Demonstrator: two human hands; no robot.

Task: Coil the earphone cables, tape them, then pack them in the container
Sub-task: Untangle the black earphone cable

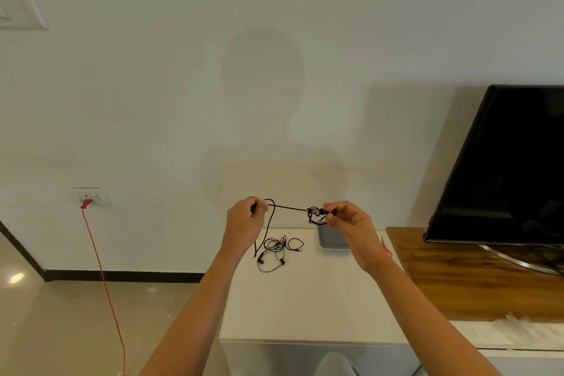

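We judge ourselves early in the job: our left hand [247, 217] pinches a stretched earphone cable [290, 208], our right hand [349, 221] grips its half-wound coil [314, 214] above the table [305, 302], a second pair [278, 249] lies tangled there, and nothing looks taped or packed in the container [332, 238] yet.

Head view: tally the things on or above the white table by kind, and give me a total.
Earphone cables: 2 (held earphone cable, loose earphone cable)
Grey container: 1
Red-handled scissors, partly hidden: 1
Total: 4
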